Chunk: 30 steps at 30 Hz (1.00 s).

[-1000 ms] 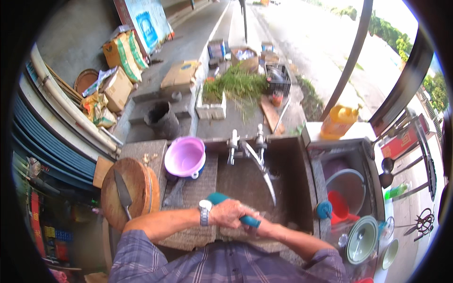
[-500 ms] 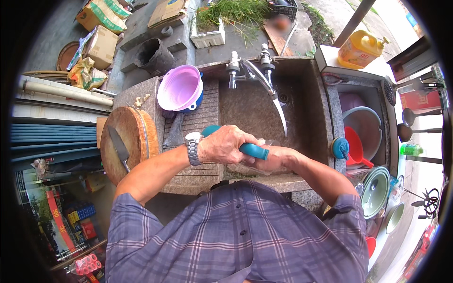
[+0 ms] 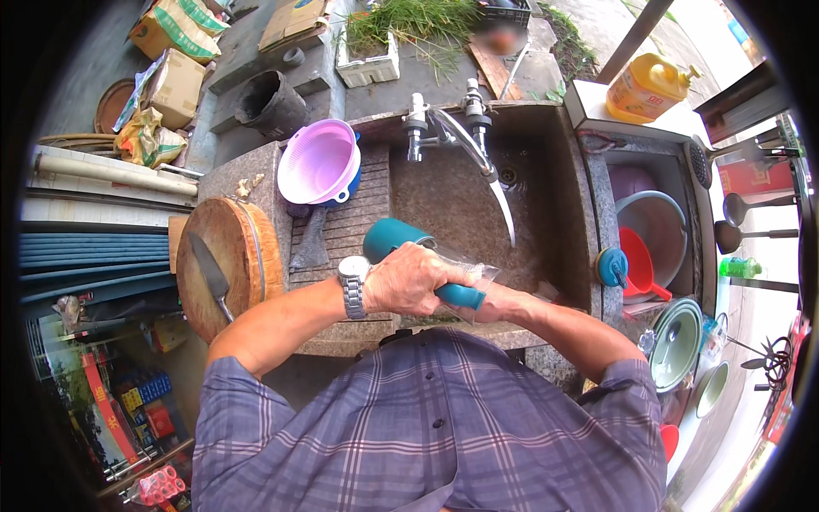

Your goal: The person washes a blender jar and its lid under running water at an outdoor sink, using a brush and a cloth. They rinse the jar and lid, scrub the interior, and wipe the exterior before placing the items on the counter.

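My left hand, with a metal watch at the wrist, is closed around a bottle-like vessel over the sink's near left edge. Its teal cylindrical end points up and left. From under my fingers a teal curved band sticks out to the right. Clear plastic shows beside it, against my right hand. The right hand's fingers are hidden behind the left hand and the plastic. Water runs from the hose of the tap into the stone sink.
To the left, a knife lies on a round wooden chopping block. A pink colander sits in a blue basin on the ribbed drainboard. Right of the sink are a blue lid, a red ladle-shaped scoop and a yellow jug.
The vessel's teal end has tipped up and out, so more of it shows above my left hand. Both hands have moved slightly down; the whole view has shifted a little.
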{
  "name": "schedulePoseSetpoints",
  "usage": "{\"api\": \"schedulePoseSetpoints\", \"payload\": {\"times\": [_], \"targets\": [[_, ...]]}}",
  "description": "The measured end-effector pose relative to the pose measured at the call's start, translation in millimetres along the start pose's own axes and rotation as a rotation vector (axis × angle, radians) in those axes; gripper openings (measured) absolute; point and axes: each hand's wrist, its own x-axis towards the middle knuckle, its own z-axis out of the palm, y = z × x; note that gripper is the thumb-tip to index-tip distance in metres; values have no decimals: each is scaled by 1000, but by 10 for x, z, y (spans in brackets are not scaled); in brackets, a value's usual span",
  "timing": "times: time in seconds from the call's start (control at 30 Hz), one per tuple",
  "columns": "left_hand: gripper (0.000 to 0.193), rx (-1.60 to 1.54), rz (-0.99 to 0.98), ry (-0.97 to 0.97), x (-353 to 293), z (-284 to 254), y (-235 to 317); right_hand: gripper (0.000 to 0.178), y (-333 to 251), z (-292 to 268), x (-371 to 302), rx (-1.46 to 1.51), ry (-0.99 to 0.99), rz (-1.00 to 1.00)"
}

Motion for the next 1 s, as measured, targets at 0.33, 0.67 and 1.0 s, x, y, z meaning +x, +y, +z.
{"api": "schedulePoseSetpoints", "payload": {"times": [0.33,0.67,1.0], "targets": [[54,17,-45,-101,-5,50,48,3,229,70,242,-556,72,-400],[56,-37,-96,-32,-110,21,30,20,159,-24,158,10,-127,22],[53,-536,-379,198,-585,22,-226,38,-602,-612,-403,-38,209,-158]]}}
